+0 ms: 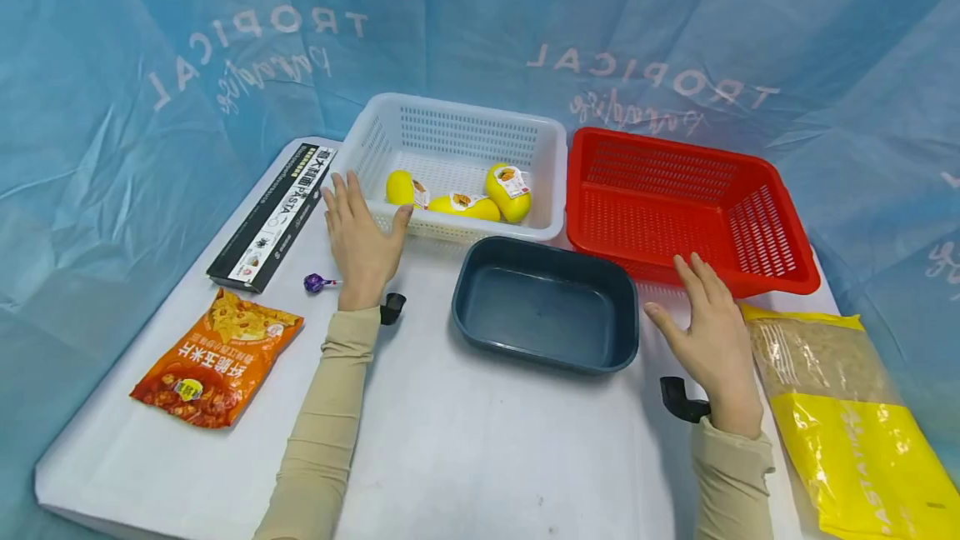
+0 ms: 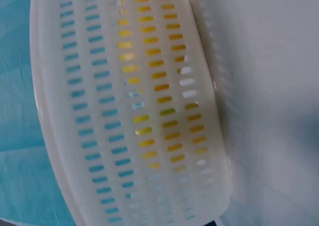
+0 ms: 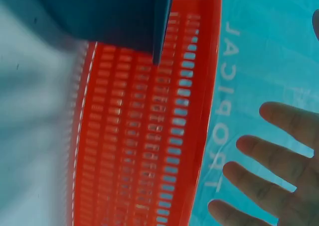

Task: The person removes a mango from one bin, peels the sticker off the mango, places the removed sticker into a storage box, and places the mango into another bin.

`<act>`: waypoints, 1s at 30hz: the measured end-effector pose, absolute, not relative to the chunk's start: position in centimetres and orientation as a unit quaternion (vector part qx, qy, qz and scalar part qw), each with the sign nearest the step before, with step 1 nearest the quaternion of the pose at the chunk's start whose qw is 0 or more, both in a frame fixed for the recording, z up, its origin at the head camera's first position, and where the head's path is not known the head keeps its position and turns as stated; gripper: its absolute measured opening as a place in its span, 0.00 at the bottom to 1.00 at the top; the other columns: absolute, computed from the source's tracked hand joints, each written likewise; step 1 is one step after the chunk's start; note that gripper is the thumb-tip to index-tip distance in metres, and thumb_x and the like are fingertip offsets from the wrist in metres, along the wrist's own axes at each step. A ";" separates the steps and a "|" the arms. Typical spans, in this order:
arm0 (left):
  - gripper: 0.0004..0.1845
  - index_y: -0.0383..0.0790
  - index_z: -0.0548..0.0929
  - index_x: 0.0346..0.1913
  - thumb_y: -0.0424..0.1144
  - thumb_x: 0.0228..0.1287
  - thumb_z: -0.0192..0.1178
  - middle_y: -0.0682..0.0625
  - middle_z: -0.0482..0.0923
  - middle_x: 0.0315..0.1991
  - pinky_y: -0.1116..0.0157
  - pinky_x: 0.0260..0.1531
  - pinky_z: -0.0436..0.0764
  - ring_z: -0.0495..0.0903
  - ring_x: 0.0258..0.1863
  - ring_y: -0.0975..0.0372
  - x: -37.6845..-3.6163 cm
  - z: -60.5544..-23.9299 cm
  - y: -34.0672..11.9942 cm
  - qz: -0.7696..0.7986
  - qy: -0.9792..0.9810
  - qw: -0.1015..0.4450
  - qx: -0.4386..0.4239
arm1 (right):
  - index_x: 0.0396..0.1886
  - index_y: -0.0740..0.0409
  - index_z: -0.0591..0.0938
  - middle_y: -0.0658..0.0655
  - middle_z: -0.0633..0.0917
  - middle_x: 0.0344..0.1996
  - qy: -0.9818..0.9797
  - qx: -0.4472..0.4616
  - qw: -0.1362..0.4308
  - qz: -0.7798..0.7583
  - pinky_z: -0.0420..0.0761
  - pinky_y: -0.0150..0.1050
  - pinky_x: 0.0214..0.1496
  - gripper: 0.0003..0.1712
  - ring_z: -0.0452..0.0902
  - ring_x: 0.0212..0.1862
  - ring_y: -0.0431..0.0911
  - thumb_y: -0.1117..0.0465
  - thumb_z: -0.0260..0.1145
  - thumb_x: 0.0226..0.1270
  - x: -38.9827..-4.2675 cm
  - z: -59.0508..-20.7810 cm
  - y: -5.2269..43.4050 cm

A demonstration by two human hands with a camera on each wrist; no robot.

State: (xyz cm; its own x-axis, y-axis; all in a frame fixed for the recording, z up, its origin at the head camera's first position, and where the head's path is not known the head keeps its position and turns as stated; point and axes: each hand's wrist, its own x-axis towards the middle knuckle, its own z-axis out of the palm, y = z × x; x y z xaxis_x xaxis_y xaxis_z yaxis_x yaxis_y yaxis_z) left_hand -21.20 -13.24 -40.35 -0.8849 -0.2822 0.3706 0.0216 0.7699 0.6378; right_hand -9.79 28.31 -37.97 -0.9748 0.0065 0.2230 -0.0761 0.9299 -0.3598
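My left hand (image 1: 363,232) lies flat and open on the white table, fingers straight, its tips near the front wall of the white basket (image 1: 375,136). That basket (image 2: 60,136) holds three yellow mango-shaped items (image 1: 465,205) with labels. My right hand (image 1: 708,332) hovers open with spread fingers (image 3: 269,154) just in front of the red basket (image 1: 772,277), beside the dark blue tray (image 1: 480,257). The red basket (image 3: 144,136) fills the right wrist view, with a corner of the blue tray (image 3: 124,17) above it. Neither hand holds anything.
A black pasta box (image 1: 273,215) and a purple lollipop (image 1: 315,282) lie left of my left hand. An orange snack bag (image 1: 217,357) is at the front left. A yellow pasta bag (image 1: 847,415) lies at the right edge. Blue sheeting surrounds the table.
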 end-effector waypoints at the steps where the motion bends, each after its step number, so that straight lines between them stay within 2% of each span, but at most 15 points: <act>1: 0.52 0.35 0.44 0.77 0.67 0.64 0.51 0.37 0.37 0.78 0.47 0.76 0.41 0.34 0.78 0.43 -21.3 -40.4 -13.4 -0.337 -0.909 0.233 0.077 | 0.77 0.49 0.56 0.64 0.58 0.75 -0.974 0.026 0.117 0.191 0.57 0.70 0.68 0.47 0.52 0.74 0.64 0.37 0.60 0.64 -9.8 -38.0 28.0; 5: 0.51 0.35 0.44 0.77 0.65 0.65 0.51 0.38 0.38 0.78 0.49 0.77 0.40 0.34 0.78 0.44 -21.7 -40.6 -13.9 -0.359 -0.895 0.247 0.092 | 0.75 0.49 0.61 0.64 0.64 0.72 -0.967 0.054 0.140 0.205 0.61 0.69 0.66 0.44 0.59 0.70 0.64 0.39 0.62 0.63 -10.0 -38.0 27.2; 9: 0.50 0.37 0.43 0.77 0.65 0.66 0.50 0.40 0.36 0.79 0.51 0.77 0.40 0.34 0.78 0.46 -22.0 -40.8 -14.0 -0.377 -0.888 0.242 0.101 | 0.74 0.50 0.62 0.65 0.66 0.71 -0.964 0.066 0.142 0.217 0.63 0.69 0.65 0.44 0.61 0.68 0.64 0.41 0.64 0.63 -10.0 -38.0 26.6; 17: 0.50 0.35 0.44 0.77 0.64 0.66 0.50 0.40 0.36 0.79 0.53 0.77 0.39 0.33 0.78 0.46 -22.5 -41.5 -14.1 -0.388 -0.882 0.243 0.112 | 0.74 0.45 0.63 0.61 0.67 0.71 -0.955 0.085 0.135 0.250 0.66 0.68 0.64 0.43 0.62 0.69 0.60 0.45 0.67 0.61 -10.6 -37.7 25.2; 24: 0.50 0.34 0.41 0.77 0.62 0.67 0.52 0.40 0.33 0.79 0.52 0.77 0.41 0.32 0.78 0.47 -22.8 -41.8 -14.2 -0.396 -0.883 0.223 0.119 | 0.72 0.48 0.66 0.60 0.69 0.70 -0.944 0.142 0.130 0.266 0.66 0.66 0.66 0.40 0.64 0.69 0.59 0.49 0.68 0.61 -12.2 -36.6 23.7; 30: 0.52 0.31 0.39 0.76 0.63 0.67 0.51 0.39 0.30 0.78 0.52 0.77 0.41 0.31 0.78 0.45 -22.8 -41.9 -14.3 -0.395 -0.885 0.215 0.119 | 0.72 0.47 0.66 0.58 0.69 0.70 -0.942 0.187 0.098 0.261 0.66 0.65 0.67 0.40 0.64 0.69 0.57 0.46 0.67 0.62 -13.8 -35.0 22.3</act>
State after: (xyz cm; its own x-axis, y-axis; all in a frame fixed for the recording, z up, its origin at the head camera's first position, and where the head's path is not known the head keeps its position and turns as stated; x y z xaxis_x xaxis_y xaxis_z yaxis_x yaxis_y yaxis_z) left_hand -22.81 -14.27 -41.85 -0.8792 -0.3800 0.2875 -0.0399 0.6599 0.7503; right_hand -13.78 22.29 -34.99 -0.9107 -0.3014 0.2824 -0.4038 0.7932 -0.4558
